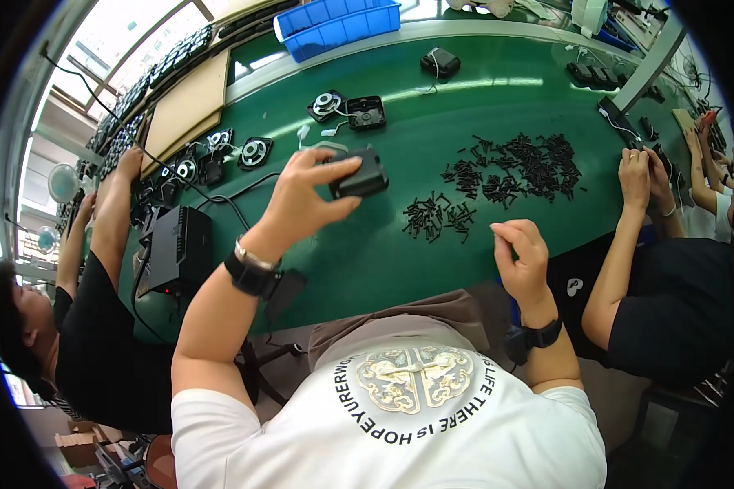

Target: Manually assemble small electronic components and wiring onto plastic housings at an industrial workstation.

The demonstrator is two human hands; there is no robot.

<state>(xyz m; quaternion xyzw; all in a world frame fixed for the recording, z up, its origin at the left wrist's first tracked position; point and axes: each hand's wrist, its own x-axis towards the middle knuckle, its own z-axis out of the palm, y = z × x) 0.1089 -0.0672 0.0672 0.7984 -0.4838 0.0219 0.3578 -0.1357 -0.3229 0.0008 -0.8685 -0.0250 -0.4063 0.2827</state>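
Observation:
My left hand [306, 191] grips a small black speaker box [369, 173] between thumb and fingers, raised above the green bench. A white cable shows just behind that box. My right hand [523, 254] is closed in a pinch near the bench's front edge; whatever lies between its fingertips, if anything, is too small to make out. Beyond it spreads a heap of small black screws [546, 167], with a smaller cluster of the same screws [436, 218] between my two hands.
An open black housing [365, 112] lies beside a wired speaker [326, 103] further back. More speakers [254, 152] are at the left, near a black power unit [179, 248]. A blue bin [338, 28] and another black box [440, 63] are at the back. Co-workers sit on both sides.

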